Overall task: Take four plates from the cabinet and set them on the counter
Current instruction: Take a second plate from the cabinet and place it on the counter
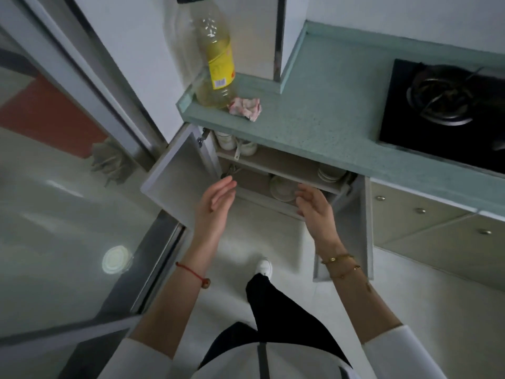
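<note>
One plate stack (281,188) between left grip (216,203) and right grip (314,207).

Open cabinet (273,162) under counter (314,119), both doors swung out. L hand (216,199) & R hand (314,206) reach toward it, holding nothing. L fingers straight, R fingers loosely bent. Plate stack (282,188) on lower shelf sits between the two sets of fingertips, just beside R tips; contact unclear. 2nd plate stack (329,173) up & right of R fingertips. Cups (226,140) on upper shelf above L fingertips. Bottle (218,64) + crumpled wrapper (246,108) on counter well above L fingers; hob (442,110) far right of R fingers.
</note>
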Available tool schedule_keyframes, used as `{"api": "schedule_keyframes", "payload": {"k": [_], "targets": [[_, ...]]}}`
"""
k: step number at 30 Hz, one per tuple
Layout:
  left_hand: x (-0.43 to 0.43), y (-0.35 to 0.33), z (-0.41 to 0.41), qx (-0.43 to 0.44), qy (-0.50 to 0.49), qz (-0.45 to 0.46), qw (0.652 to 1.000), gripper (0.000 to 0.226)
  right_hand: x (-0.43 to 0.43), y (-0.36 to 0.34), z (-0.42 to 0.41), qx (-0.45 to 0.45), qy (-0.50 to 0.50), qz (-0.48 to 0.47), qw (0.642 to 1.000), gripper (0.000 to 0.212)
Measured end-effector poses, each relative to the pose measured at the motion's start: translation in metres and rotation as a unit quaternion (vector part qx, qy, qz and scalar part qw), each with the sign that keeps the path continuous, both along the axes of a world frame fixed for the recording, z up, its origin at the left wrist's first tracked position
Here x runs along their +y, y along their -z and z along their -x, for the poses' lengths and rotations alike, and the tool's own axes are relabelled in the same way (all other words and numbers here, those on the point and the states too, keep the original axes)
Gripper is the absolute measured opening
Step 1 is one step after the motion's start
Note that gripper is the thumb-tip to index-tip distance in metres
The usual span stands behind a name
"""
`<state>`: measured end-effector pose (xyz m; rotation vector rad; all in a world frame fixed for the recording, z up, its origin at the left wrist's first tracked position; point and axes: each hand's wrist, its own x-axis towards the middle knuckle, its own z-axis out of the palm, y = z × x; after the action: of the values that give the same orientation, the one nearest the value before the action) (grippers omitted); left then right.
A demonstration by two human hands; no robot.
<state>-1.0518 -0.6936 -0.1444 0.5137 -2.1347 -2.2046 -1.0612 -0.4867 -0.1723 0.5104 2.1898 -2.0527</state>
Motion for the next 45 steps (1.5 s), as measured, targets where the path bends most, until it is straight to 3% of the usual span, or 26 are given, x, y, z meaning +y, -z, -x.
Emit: {"api": "schedule_keyframes", "payload": {"k": [8, 16, 26, 32, 36, 39, 45], "targets": [[0.005, 0.056, 0.096, -0.030, 0.048, 0.010, 0.998, 0.032, 0.001, 0.050, 0.072, -0.041, 0.067, 0.001, 0.997, 0.027], [0.018, 0.152, 0.182, -0.058, 0.103, 0.059, 0.991, 0.033, 0.019, 0.150, 0.136, -0.080, 0.083, -0.058, 0.992, 0.021], [0.019, 0.403, 0.268, -0.072, 0.153, 0.131, 0.977, 0.033, 0.016, 0.411, 0.211, -0.084, 0.104, -0.093, 0.987, 0.023], [0.031, 0.562, 0.323, -0.082, 0.148, 0.123, 0.978, 0.025, 0.026, 0.568, 0.257, -0.073, 0.130, -0.128, 0.981, 0.021], [0.053, 0.658, 0.369, -0.083, 0.194, 0.158, 0.965, 0.036, 0.051, 0.665, 0.298, -0.034, 0.140, -0.151, 0.978, 0.014], [0.066, 0.710, 0.397, -0.092, 0.196, 0.164, 0.962, 0.037, 0.068, 0.720, 0.325, -0.005, 0.155, -0.188, 0.970, 0.009], [0.078, 0.775, 0.430, -0.061, 0.202, 0.218, 0.953, 0.046, 0.094, 0.802, 0.370, -0.017, 0.149, -0.248, 0.957, 0.027]]}}
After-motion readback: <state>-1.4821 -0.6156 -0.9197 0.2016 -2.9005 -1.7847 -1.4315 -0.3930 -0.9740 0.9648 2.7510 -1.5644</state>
